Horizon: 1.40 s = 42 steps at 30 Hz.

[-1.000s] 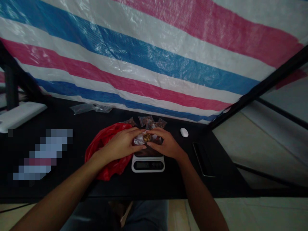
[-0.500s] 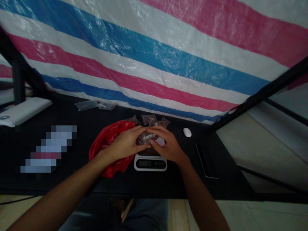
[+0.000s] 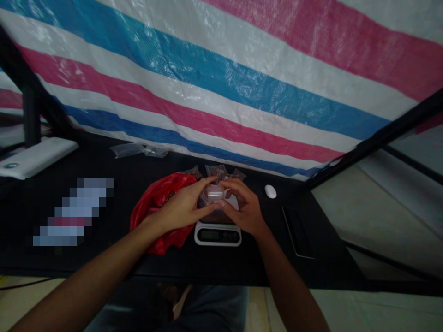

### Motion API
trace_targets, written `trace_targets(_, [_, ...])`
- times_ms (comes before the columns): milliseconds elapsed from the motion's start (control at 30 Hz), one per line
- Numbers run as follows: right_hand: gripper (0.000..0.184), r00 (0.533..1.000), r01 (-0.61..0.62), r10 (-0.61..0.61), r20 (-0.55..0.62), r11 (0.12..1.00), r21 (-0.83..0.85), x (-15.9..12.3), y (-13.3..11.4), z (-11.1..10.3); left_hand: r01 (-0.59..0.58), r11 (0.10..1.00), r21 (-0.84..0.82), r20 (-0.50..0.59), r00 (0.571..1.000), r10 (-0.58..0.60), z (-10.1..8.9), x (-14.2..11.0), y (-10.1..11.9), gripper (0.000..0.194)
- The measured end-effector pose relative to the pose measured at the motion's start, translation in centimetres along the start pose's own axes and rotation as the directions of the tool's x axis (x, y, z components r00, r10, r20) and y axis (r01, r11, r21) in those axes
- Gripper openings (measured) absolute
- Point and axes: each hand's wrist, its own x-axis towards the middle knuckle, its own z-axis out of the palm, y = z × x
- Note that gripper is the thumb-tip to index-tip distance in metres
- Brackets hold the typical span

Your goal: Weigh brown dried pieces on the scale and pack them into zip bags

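Observation:
Between my two hands is a small clear plastic bag (image 3: pixel 215 193), held above a white digital kitchen scale (image 3: pixel 197 236). My left hand (image 3: pixel 185 204) is closed on the bag's left side, thumb below and fingers above. My right hand (image 3: pixel 245 203) pinches its right side, with the thumb tip near the left thumb. The bag's contents cannot be made out now. A red plastic bag (image 3: pixel 142 203) lies open left of the scale, partly under my left forearm, with brownish pieces inside. Several filled zip bags (image 3: pixel 221 172) lie just behind my hands.
Clear plastic bags (image 3: pixel 128 150) lie at the back of the black table (image 3: pixel 114 258). A white computer mouse (image 3: pixel 270 191) and a dark phone (image 3: pixel 297 233) are on the right. At left are a white device (image 3: pixel 44 154) and a blurred-out item (image 3: pixel 74 212). A striped sheet (image 3: pixel 207 101) hangs behind.
Yellowish-brown pieces seen in the bag's opening a second ago are now out of sight. My right fingers have curled in and the thumbs have come together. The view has shifted slightly.

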Motion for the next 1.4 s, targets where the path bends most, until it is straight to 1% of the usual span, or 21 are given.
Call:
trace_targets(100, [0.048,0.996,-0.019,0.016,0.089,0.999,0.035,0.0,0.1,-0.4,0.012,1.0,0.004,0.012,1.0,-0.012,-0.1,0.0,-0.1,0.068])
trace_targets(167, [0.054,0.987,-0.058,0.05,0.153,0.997,0.049,0.0,0.1,-0.7,0.004,1.0,0.01,0.019,1.0,-0.004,-0.1,0.0,-0.2,0.066])
trace_targets(233, [0.057,0.978,-0.112,0.101,0.182,0.992,0.05,0.0,0.2,-1.0,0.001,1.0,0.009,0.018,1.0,-0.002,-0.1,0.1,-0.4,0.065])
trace_targets(300, [0.057,0.976,-0.147,0.14,0.169,0.989,0.029,0.1,0.5,-1.5,0.004,1.0,-0.015,-0.012,1.0,-0.004,-0.2,0.2,-0.4,0.062])
trace_targets(367, [0.052,0.977,-0.145,0.147,0.157,0.989,-0.024,0.2,0.9,-2.0,0.009,0.998,-0.066,-0.071,0.997,-0.014,-0.6,0.6,-0.3,0.057])
trace_targets(400, [0.048,0.974,-0.137,0.146,0.175,0.989,-0.063,0.2,1.1,-2.2,0.011,0.995,-0.095,-0.106,0.994,-0.021,-0.9,0.9,-0.1,0.054])
trace_targets(500, [0.035,0.956,-0.145,0.177,0.235,0.978,-0.147,0.3,1.7,-2.7,0.013,0.987,-0.16,-0.201,0.979,-0.046,-2.1,2.6,0.7,0.044])
trace_targets(567, [0.033,0.949,-0.164,0.201,0.242,0.973,-0.164,0.3,2.0,-2.7,0.015,0.985,-0.171,-0.233,0.971,-0.056,-2.8,4.2,1.1,0.043])
trace_targets(633, [0.041,0.947,-0.169,0.207,0.245,0.971,-0.167,0.1,2.2,-2.7,0.028,0.988,-0.152,-0.212,0.975,-0.06,-3.0,6.0,0.8,0.05])
trace_targets(733, [0.059,0.946,-0.168,0.205,0.253,0.972,-0.162,0.0,2.4,-2.7,0.067,0.988,-0.142,-0.178,0.98,-0.092,-2.4,8.4,-0.8,0.055])
trace_targets(767, [0.06,0.948,-0.168,0.204,0.244,0.972,-0.161,0.0,2.5,-2.8,0.092,0.989,-0.115,-0.168,0.98,-0.111,-2.0,9.0,-1.5,0.053])
trace_targets(833, [0.05,0.96,-0.166,0.197,0.199,0.973,-0.162,0.1,2.7,-3.1,0.162,0.987,-0.025,-0.118,0.979,-0.163,-1.2,9.9,-2.8,0.051])
trace_targets(900, [0.04,0.972,-0.161,0.186,0.144,0.973,-0.166,0.2,2.9,-3.4,0.232,0.965,0.126,-0.043,0.973,-0.228,-0.8,10.3,-3.7,0.05])
trace_targets(1000, [0.033,0.979,-0.159,0.178,0.101,0.972,-0.174,0.2,3.4,-3.6,0.275,0.876,0.395,0.049,0.946,-0.32,-0.7,10.7,-3.9,0.05])
trace_targets(1033, [0.032,0.98,-0.158,0.177,0.094,0.971,-0.177,0.2,3.6,-3.6,0.283,0.838,0.466,0.057,0.936,-0.347,-0.7,10.9,-3.7,0.051])
trace_targets(1100, [0.031,0.982,-0.156,0.173,0.082,0.97,-0.185,0.2,3.8,-3.5,0.297,0.78,0.55,0.052,0.921,-0.387,-0.5,11.3,-3.3,0.055])
trace_targets(1200, [0.029,0.982,-0.162,0.177,0.067,0.968,-0.19,0.2,3.8,-3.3,0.323,0.746,0.583,0.02,0.912,-0.411,0.2,11.8,-2.6,0.061])
trace_targets(1333, [0.028,0.977,-0.185,0.198,0.074,0.97,-0.16,0.4,3.5,-3.6,0.357,0.756,0.549,-0.011,0.907,-0.421,1.1,12.1,-2.5,0.081])
trace_targets(1400, [0.028,0.976,-0.197,0.208,0.066,0.969,-0.147,0.5,3.4,-3.9,0.368,0.775,0.513,0.018,0.899,-0.439,1.1,12.0,-2.8,0.089])
